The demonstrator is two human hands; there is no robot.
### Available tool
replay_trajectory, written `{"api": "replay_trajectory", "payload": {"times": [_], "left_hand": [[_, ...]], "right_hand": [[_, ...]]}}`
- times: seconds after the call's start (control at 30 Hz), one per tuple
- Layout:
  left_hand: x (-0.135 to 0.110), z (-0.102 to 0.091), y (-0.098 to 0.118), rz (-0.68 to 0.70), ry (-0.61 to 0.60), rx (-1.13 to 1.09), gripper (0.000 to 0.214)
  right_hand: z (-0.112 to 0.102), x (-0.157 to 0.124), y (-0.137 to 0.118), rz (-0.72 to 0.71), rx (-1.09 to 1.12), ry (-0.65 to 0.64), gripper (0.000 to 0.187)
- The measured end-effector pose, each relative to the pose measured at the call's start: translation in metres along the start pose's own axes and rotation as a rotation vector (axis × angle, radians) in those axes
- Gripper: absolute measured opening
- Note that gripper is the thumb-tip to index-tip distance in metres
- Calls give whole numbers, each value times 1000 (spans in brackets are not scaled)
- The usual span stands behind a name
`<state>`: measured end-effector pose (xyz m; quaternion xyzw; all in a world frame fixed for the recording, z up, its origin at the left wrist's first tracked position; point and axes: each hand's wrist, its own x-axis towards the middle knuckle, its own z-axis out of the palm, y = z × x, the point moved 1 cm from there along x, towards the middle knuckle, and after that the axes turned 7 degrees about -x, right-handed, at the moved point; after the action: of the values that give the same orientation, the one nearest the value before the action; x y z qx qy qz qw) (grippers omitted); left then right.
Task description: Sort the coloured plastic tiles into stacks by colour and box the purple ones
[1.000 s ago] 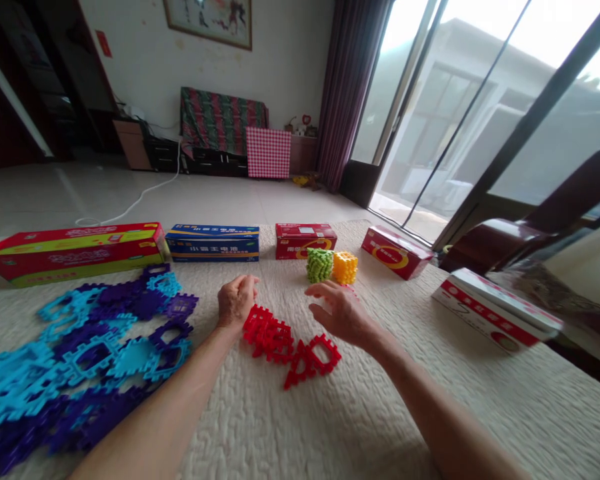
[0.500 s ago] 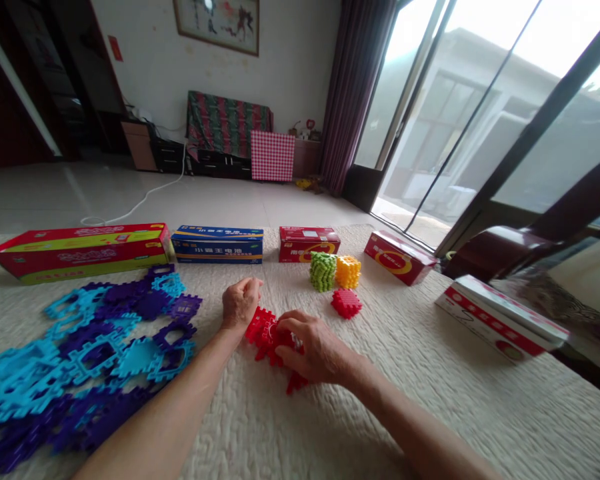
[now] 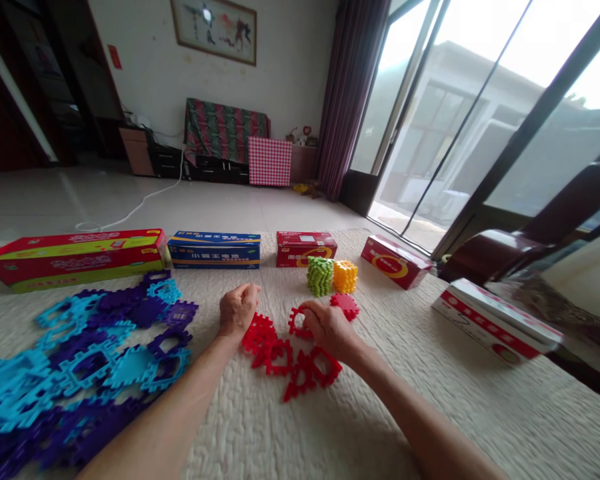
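My right hand (image 3: 326, 325) pinches a red toothed frame piece (image 3: 296, 321) and holds it just above the cream quilted cloth (image 3: 330, 427). My left hand (image 3: 237, 308) rests on the cloth as a loose fist, with nothing visible in it. Between and below the hands lie several loose red frame pieces (image 3: 290, 360). A flat red assembled block (image 3: 346, 305) lies just beyond my right hand. Behind it stand a green cube (image 3: 320, 275) and an orange cube (image 3: 345, 275), side by side.
A heap of blue and purple frame pieces (image 3: 80, 360) covers the left of the cloth. Boxes line the far edge: a long red one (image 3: 75, 257), a blue one (image 3: 215, 249), two smaller red ones (image 3: 305, 247) (image 3: 395, 260). A red-white box (image 3: 495, 319) lies at the right.
My right hand came back from the far red block, dipped into the red pile, and now holds one red frame piece lifted from it. My left hand stayed put.
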<state>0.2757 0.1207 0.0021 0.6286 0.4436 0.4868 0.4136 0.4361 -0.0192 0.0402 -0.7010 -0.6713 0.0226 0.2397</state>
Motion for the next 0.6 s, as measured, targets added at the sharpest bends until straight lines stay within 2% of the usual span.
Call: {"api": "replay_trajectory", "payload": {"times": [0.1,0.17,0.23,0.4,0.5,0.6], "left_hand": [[0,0,1,2,6,5,29],[0,1,1,4,5,6,28],[0,1,1,2,0,9,29],[-1,0,1,8,-4,14,29],[-1,-1,2,5,-15,22,29],[-2,-1,4,-5,-23,33,29]], "right_hand": [[-1,-2,1,14,-91,33,18],[0,-3,-1,-13,-101,36,30],[2,-4,-2,-42,-98,-8,33],[3,-4,-6,-42,-68,-109,27],[-8,-2,-2,-106,-26,-95,32],[-29,2,15,-122,-21,7,39]]}}
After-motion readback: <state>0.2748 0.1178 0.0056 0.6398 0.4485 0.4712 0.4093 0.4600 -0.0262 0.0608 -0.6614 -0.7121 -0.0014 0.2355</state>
